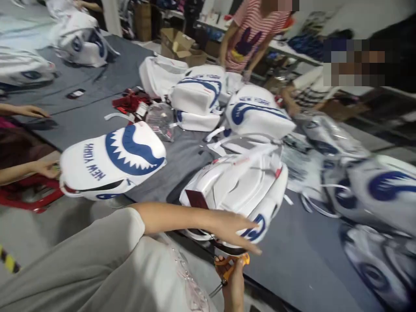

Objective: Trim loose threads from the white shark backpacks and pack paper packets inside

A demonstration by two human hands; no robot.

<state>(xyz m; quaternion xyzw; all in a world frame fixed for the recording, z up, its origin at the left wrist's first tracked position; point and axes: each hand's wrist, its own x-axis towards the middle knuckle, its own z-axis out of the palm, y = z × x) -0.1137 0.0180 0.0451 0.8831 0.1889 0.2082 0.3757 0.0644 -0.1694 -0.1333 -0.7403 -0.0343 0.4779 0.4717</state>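
A white backpack (pixel 240 182) with blue print lies back-up near the edge of the grey table (pixel 302 260), a dark red tag at its near corner. My left hand (pixel 235 229) reaches across from the left and rests flat on the backpack's lower edge, fingers stretched out. Just below it, my right hand (pixel 233 284) grips orange-handled scissors (pixel 229 266), held at the table's edge under the backpack. The blades are hidden from view.
A white shark-print backpack (pixel 113 160) lies to the left, touched by another person's hand (pixel 47 169). More white backpacks (pixel 256 112) are piled behind, and plastic-wrapped ones (pixel 373 190) lie on the right. A person in a striped shirt (pixel 250 34) stands across the table. Cardboard boxes (pixel 178 43) sit behind.
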